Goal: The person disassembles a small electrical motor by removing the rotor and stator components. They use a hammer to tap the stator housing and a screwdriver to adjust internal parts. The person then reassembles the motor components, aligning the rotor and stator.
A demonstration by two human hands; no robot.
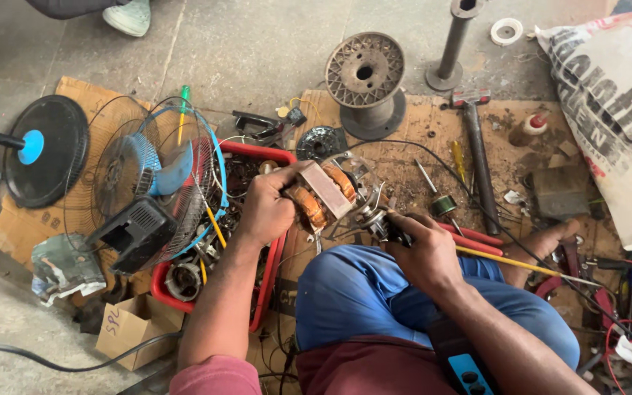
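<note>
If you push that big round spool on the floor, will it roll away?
Probably not: the spool stands on its flat end, so it would likely slide. It looks like metal, so likely heavy. Tipped onto its side, its round rims would probably let it roll.

Copper-orange windings on the grey motor stator [325,192], red parts tray [266,155], blue fan blades [161,170], yellow-handled screwdriver [510,261].

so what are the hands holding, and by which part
Left hand grips the fan motor by its wound core; right hand holds its shaft end.
</note>
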